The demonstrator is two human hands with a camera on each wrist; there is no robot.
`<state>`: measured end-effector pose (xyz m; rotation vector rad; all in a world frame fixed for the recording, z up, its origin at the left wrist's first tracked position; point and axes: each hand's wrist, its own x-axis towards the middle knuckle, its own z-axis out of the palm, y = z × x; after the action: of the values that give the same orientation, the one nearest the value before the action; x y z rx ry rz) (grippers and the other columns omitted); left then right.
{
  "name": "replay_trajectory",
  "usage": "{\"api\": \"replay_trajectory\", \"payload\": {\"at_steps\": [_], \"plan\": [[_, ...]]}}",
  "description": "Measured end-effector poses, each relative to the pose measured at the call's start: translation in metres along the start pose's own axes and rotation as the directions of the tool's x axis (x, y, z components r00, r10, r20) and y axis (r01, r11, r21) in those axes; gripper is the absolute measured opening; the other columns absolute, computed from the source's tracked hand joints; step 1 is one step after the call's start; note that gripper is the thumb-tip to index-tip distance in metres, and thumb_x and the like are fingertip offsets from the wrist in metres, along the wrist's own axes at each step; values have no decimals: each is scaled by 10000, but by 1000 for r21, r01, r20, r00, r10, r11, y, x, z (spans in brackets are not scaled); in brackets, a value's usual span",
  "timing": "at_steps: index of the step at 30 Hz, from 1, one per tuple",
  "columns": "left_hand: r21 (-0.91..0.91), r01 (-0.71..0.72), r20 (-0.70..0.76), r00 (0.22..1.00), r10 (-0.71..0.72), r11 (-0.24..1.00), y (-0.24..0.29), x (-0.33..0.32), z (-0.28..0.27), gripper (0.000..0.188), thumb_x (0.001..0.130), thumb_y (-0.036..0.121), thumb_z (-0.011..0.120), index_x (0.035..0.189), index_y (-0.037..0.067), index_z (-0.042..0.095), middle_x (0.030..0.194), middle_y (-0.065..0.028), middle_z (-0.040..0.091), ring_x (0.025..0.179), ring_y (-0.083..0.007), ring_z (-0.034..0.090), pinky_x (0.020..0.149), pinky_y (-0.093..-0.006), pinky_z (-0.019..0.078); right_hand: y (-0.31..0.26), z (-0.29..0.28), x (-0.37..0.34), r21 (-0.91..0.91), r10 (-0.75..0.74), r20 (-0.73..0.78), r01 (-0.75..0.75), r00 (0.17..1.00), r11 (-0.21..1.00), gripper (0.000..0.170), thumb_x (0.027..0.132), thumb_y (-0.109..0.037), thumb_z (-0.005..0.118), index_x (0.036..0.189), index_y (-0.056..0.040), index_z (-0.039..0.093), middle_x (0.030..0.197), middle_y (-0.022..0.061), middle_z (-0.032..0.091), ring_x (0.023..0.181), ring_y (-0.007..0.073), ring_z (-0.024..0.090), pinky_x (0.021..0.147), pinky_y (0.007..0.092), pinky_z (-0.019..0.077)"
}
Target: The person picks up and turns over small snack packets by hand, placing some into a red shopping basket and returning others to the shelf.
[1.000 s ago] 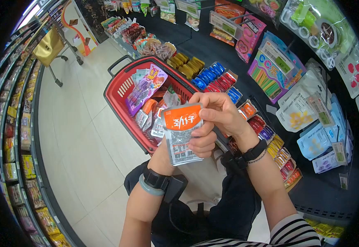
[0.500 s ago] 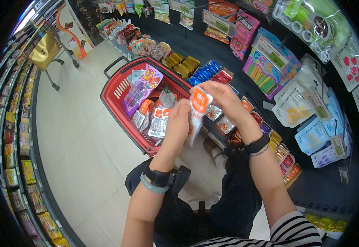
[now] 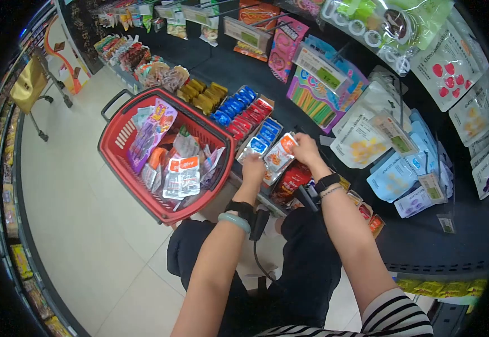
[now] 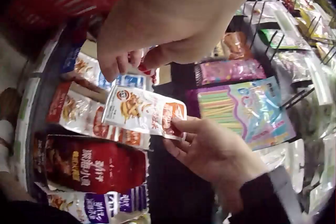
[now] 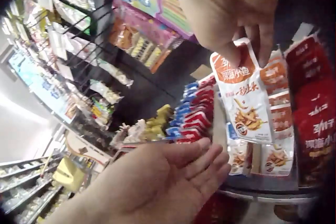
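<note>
My right hand pinches the orange end of a white-and-orange snack packet over the shelf; the right wrist view shows the packet hanging upright from that hand. My left hand is just left of the packet. Its fingers lie loosely extended in the right wrist view, the hand apart from the packet. Matching packets stand in a box behind the held one. White-and-orange packets also lie on top of the goods in the red basket.
Blue packets and red packets fill neighbouring shelf boxes; a dark red pack is at the near side. Bagged sweets hang on hooks at right. A cart with a gold bag stands at the far left on the floor.
Both hands have moved forward from above the lap to the shelf boxes, the right one with a packet. The head view has swung right, and the basket now appears further left.
</note>
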<state>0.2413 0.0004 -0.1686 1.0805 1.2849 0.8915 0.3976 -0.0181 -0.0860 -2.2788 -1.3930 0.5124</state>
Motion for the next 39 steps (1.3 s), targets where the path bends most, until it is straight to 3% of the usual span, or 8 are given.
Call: {"api": "replay_trajectory", "payload": {"at_steps": [3, 6, 10, 14, 19, 22, 35, 39], "plan": [[-49, 270, 42, 962, -269, 962, -8, -13, 8, 316, 743, 90, 481, 1025, -30, 558, 840, -171, 600, 644, -276, 594, 498, -378, 447, 13, 16, 4, -37, 86, -1, -86, 996, 996, 260, 644, -162, 693, 877, -66, 629, 867, 179, 626, 866, 316, 605, 751, 380, 465], [-136, 267, 153, 957, -246, 954, -39, 1, 14, 253, 708, 93, 489, 898, -30, 603, 721, -145, 584, 526, -253, 569, 380, -349, 401, 18, 32, 11, -101, 92, 37, -88, 995, 991, 251, 636, -143, 685, 867, -60, 633, 868, 185, 627, 870, 311, 605, 755, 368, 466], [139, 205, 286, 928, -238, 969, -45, 10, 16, 162, 777, 52, 431, 718, -30, 557, 628, -110, 529, 516, -222, 510, 440, -347, 417, 24, 51, 18, -154, 52, 131, -32, 990, 988, 212, 661, -101, 630, 867, -50, 642, 866, 189, 629, 839, 298, 614, 750, 352, 470], [37, 150, 318, 936, -154, 988, -105, 42, 32, 153, 787, 81, 434, 696, 4, 529, 599, -104, 508, 477, -215, 487, 396, -334, 374, 25, 57, 16, -129, -35, 279, 73, 960, 989, 188, 700, -69, 576, 870, -36, 649, 904, 208, 617, 864, 308, 608, 766, 361, 468], [-311, 575, 277, 817, -506, 757, -74, 33, 37, 94, 798, 107, 463, 753, 28, 485, 621, -95, 480, 424, -205, 449, 357, -335, 328, 16, 51, 16, -253, 170, 246, -106, 954, 962, 282, 738, -75, 579, 1004, 19, 578, 1106, 206, 544, 1039, 341, 527, 857, 398, 454], [-253, 580, 162, 814, -558, 774, -46, 21, 40, 90, 808, 109, 461, 785, 24, 480, 632, -100, 468, 432, -206, 444, 353, -337, 314, 14, 59, 14, -324, 187, 242, -103, 952, 941, 376, 744, -118, 583, 1096, 1, 525, 1186, 199, 488, 1124, 335, 457, 898, 406, 418], [-231, 595, 125, 803, -583, 770, -49, 27, 47, 163, 802, 70, 456, 924, -33, 487, 732, -105, 473, 557, -217, 465, 478, -386, 397, 4, 62, 8, -385, 189, 189, -104, 964, 917, 464, 730, -233, 625, 1138, -38, 524, 1216, 158, 430, 1162, 312, 380, 950, 384, 333], [-458, 583, 270, 811, -520, 671, -82, 40, 61, 304, 759, 50, 448, 1041, -52, 498, 923, -143, 552, 741, -258, 564, 634, -383, 462, 12, 66, 13, -326, 153, 105, -111, 983, 939, 430, 714, -222, 639, 1096, -45, 551, 1162, 153, 469, 1120, 309, 415, 939, 385, 344]]}}
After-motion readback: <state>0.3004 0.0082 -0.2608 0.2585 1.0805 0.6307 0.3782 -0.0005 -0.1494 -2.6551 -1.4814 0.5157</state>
